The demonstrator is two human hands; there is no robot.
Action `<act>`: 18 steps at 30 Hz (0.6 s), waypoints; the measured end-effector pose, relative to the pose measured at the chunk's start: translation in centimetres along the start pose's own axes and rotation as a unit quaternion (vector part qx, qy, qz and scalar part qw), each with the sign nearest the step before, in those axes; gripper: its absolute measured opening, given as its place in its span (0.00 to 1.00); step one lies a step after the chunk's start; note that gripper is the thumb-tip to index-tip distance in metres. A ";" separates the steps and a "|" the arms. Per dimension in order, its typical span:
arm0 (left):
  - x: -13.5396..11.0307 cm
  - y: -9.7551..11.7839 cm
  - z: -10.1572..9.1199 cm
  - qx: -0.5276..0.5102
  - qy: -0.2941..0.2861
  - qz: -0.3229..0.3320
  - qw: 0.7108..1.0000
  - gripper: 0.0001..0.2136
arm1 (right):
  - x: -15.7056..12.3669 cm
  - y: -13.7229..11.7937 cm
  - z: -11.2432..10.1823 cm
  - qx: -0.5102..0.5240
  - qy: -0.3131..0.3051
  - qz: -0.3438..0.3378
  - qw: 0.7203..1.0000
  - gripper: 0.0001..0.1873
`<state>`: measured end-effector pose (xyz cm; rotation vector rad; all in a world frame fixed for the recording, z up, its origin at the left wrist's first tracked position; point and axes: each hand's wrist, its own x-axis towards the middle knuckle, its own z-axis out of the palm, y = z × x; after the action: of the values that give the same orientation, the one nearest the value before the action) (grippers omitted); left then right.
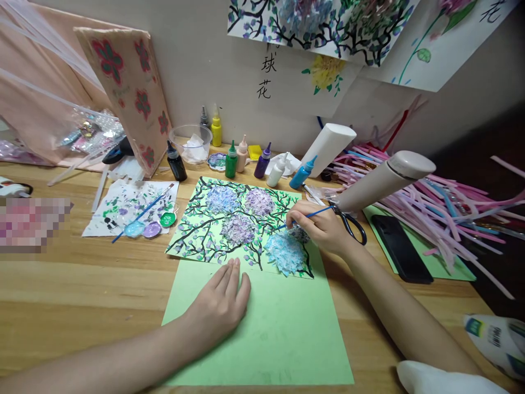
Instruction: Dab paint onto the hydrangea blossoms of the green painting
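Observation:
My right hand [318,224] is closed round a thin blue paintbrush [316,213], its tip over the right side of a painting [205,241]. The painting shows black branches, small leaves and fluffy raised flowers in blue, purple and pale turquoise [286,253]. My left hand [223,298] lies flat with fingers stretched at the painting's lower edge, on a light green sheet [262,334] beneath it. A second blue brush [143,212] rests on a paint-stained paper [123,205], beside small caps of light blue, purple [151,229] and green paint [168,219].
Behind the painting stand several paint bottles [231,161] and a clear plastic bowl [191,145]. To the right are black-handled scissors [355,227], a tilted thermos [381,183], a phone [400,249] and many pink fuzzy stems [447,202]. A flowered box [131,98] stands back left.

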<state>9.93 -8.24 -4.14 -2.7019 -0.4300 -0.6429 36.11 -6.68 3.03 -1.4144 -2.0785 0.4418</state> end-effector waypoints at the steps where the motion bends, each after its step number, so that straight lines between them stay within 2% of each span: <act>1: 0.0 0.0 0.0 0.000 0.000 -0.001 1.000 0.13 | 0.0 0.0 0.0 0.001 0.004 0.001 1.000 0.18; 6: -0.1 0.2 0.0 0.001 -0.001 -0.004 1.000 0.13 | -0.2 -0.8 0.1 0.039 0.053 0.008 0.998 0.16; 8: -0.1 0.2 0.0 0.002 -0.006 -0.005 1.000 0.13 | 0.3 -1.6 0.5 0.065 0.054 0.016 0.996 0.14; 11: -0.1 0.3 -0.1 0.009 -0.011 -0.005 1.000 0.12 | 1.9 -3.5 1.9 0.083 0.014 0.005 0.996 0.11; 18: -0.2 0.4 -0.5 0.039 -0.058 0.011 0.997 0.11 | 8.1 -8.4 6.4 0.061 -0.103 -0.105 0.987 0.10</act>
<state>9.73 -8.83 -3.89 -2.6742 -0.4436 -0.4550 23.76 -2.16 5.05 -1.1038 -2.2930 0.6385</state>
